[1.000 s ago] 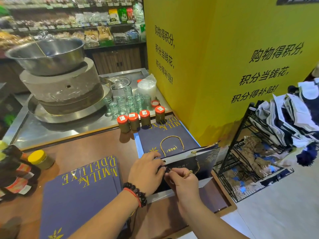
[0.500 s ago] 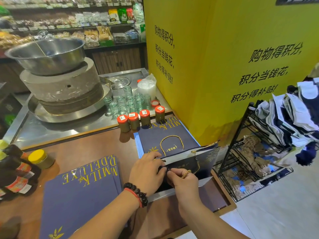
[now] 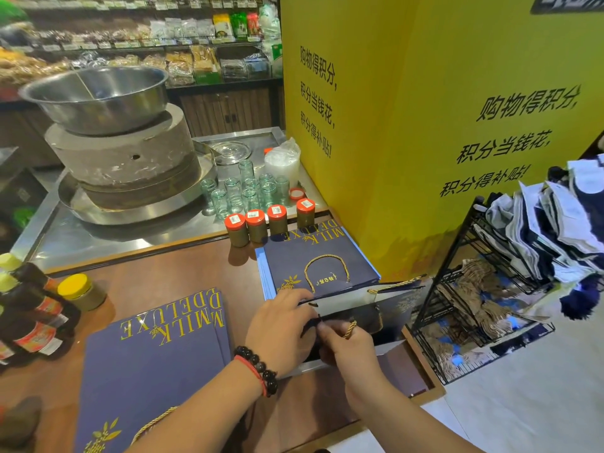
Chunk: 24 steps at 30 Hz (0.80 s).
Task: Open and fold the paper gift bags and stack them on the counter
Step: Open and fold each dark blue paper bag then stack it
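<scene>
Sideways, open bag (image 3: pixel 389 308) between hands (image 3: pixel 313 335), mouth toward the person.

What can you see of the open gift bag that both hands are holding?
The open gift bag is dark navy paper with a pale inside and gold twisted cord handles. It lies tilted on the brown counter, mouth spread, against a flat stack of the same bags. The left hand and right hand pinch its near rim.
</scene>
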{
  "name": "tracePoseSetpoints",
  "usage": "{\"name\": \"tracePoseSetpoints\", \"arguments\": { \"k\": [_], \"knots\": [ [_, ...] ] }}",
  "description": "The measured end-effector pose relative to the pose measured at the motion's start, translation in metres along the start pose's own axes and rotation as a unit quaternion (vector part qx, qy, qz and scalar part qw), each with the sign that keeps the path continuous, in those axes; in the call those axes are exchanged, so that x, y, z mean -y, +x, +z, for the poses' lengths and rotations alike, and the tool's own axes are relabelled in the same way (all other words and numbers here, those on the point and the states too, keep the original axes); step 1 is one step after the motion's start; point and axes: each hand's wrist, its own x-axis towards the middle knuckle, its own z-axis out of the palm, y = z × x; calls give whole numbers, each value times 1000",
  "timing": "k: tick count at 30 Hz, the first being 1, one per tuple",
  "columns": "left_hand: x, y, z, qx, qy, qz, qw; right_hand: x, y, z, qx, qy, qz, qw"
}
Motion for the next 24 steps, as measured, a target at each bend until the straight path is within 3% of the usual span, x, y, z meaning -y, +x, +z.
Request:
{"name": "tracePoseSetpoints", "arguments": {
  "k": [8, 13, 16, 18, 20, 21, 22, 24],
  "knots": [
    [-5, -1, -1, -16, 1, -14, 1000, 4, -7, -8, 37, -35, 6, 999],
    [-8, -1, 0, -23, -4, -37, 999, 7, -16, -21, 70, -147, 79, 984],
    [-9, 0, 0, -26, -23, -43, 998, 22, -27, -21, 158, -244, 26, 957],
    [-8, -1, 0, -18, -25, -39, 999, 41, -30, -15, 160, -281, -69, 944],
    [-8, -1, -1, -1, -14, -34, 999, 58, -14, -12, 59, -349, -204, 913],
    [-10, -2, -2, 1, -5, -31, 999, 66, -3, -13, 19, -399, -257, 880],
    [-11, -2, -2, -1, 1, -30, 1000, 72, 8, -14, 13, -464, -274, 842],
    [-14, -4, -2, -7, 4, -29, 1000, 77, 27, -15, 58, -595, -203, 776]
  ]
}}
